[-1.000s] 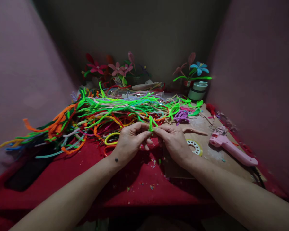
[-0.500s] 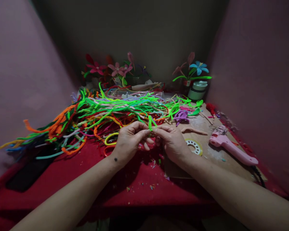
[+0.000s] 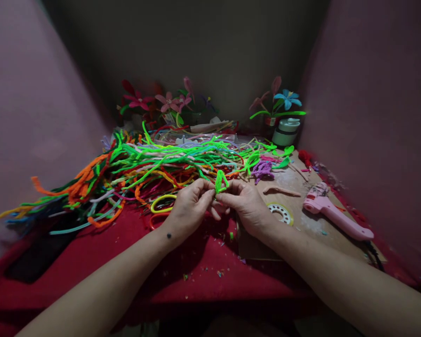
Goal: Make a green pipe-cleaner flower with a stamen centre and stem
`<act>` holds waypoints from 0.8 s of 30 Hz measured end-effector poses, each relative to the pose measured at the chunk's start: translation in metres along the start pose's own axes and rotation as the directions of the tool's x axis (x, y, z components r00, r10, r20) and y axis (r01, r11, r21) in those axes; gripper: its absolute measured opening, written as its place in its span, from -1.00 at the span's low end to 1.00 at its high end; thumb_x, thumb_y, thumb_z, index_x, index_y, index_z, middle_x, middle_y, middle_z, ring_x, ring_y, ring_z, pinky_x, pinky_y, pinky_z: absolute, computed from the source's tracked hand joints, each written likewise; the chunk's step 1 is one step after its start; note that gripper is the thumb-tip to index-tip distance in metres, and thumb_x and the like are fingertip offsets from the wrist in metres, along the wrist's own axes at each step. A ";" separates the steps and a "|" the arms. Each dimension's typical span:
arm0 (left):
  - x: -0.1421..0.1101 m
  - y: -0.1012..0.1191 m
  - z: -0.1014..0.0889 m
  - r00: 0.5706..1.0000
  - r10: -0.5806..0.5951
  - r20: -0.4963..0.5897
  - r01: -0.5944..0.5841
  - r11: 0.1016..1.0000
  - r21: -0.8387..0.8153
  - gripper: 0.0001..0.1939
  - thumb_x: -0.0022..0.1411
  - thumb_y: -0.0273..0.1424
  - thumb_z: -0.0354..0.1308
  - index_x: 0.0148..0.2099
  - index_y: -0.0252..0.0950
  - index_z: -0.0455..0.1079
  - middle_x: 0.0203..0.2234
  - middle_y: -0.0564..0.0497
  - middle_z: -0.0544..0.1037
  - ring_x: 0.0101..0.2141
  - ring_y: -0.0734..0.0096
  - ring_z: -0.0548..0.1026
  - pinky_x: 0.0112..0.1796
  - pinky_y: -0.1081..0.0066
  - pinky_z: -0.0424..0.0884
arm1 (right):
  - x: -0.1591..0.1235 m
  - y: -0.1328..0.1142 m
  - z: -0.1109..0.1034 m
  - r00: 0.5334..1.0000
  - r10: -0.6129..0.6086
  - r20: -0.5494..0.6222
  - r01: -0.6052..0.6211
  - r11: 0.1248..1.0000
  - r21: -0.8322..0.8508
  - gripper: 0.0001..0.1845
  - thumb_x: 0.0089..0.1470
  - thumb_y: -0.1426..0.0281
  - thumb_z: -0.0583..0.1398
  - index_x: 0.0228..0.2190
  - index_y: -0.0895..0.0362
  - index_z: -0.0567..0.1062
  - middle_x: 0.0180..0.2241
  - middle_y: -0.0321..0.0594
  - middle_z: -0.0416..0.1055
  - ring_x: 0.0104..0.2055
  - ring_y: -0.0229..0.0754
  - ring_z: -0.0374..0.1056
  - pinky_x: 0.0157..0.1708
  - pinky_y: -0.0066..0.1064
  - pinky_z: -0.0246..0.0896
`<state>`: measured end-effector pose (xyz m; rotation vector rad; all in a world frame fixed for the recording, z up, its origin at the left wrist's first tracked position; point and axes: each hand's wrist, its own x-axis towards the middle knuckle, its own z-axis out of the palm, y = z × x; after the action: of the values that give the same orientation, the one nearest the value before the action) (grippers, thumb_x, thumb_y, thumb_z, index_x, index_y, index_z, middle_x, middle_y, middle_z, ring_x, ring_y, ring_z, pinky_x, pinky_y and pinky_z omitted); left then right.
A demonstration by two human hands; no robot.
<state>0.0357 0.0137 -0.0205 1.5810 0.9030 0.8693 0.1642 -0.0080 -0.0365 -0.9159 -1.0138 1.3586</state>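
Between my fingertips is a bright green pipe cleaner, bent into a narrow loop that stands up above the hands. My left hand pinches its lower end from the left, thumb and forefinger closed. From the right, my right hand pinches the same piece, its fingers nearly touching the left ones. The exact grip at the ends is hidden by the fingers. Behind the hands lies a large heap of coloured pipe cleaners. Yellow-handled scissors rest just left of my left hand.
A pink glue gun lies on a brown board, near a white and yellow tape roll and purple pipe cleaners. A dark phone-like slab is at left. Pipe-cleaner flowers and a green jar stand at the back.
The green pipe cleaner has turned between my fingers and now shows as a wider, closed loop. Both hands have shifted only slightly.
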 end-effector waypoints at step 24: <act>0.004 0.000 -0.015 0.927 -0.293 0.235 0.265 0.954 0.143 -0.92 0.19 -0.40 -0.09 -0.36 -0.28 0.11 -0.68 0.00 0.50 -0.71 0.41 0.46 -0.68 0.51 0.31 | 0.009 0.002 -0.015 0.978 0.174 0.114 -0.166 0.983 -0.080 -0.76 -0.10 0.29 0.23 -0.61 0.21 0.39 -0.72 -0.30 0.36 -0.70 -0.34 0.25 -0.66 -0.52 0.11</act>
<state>0.0242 0.0237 -0.0177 1.5660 0.9729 0.4109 0.1772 0.0015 -0.0424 -1.0018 -1.1008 1.5448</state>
